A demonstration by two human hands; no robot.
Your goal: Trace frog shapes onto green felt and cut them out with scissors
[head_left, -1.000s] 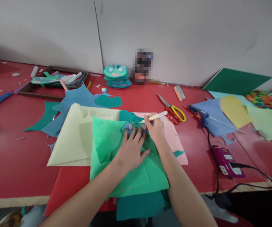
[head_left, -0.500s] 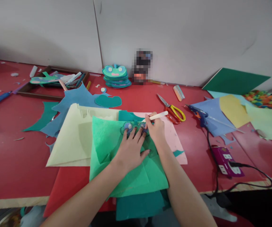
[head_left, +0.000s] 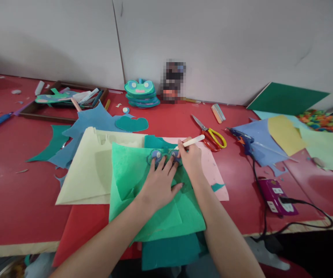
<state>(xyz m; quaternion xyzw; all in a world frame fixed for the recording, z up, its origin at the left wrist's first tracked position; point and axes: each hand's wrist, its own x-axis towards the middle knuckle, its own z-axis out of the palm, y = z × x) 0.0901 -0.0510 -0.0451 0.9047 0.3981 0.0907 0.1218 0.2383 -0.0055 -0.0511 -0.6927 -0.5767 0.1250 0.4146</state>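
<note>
While scissors (head_left: 211, 137) lie nearby, R hand (head_left: 192, 159) grips pen (head_left: 190, 143).

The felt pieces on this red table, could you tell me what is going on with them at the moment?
A person's left hand presses flat on a small blue felt cut-out lying on a green felt sheet. The right hand holds a cream pen-like tool with its tip at the cut-out's edge. Scissors and a blue glue gun lie unused to the right on the red table.
</note>
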